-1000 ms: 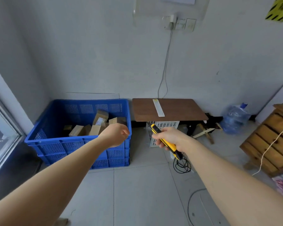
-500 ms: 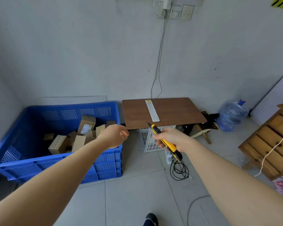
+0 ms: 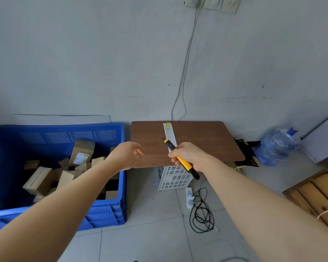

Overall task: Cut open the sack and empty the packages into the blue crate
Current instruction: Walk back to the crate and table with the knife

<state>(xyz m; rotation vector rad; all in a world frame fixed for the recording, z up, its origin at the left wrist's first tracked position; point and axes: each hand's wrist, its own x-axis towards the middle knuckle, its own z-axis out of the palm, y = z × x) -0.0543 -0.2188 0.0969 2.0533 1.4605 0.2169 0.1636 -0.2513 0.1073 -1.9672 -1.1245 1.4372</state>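
Cardboard boxes (image 3: 40, 179) are heaped in the crate (image 3: 104, 214). A knife (image 3: 186, 165) is gripped by the right hand (image 3: 190, 155); the left hand (image 3: 127, 155) is held loosely curled, empty.

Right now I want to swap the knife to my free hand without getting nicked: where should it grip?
Probably the black butt end of the utility knife, coming from below on your near side. The right hand grips the middle, that end sticks out toward you, and the blade end points up and away toward the brown table. The left hand holds nothing.
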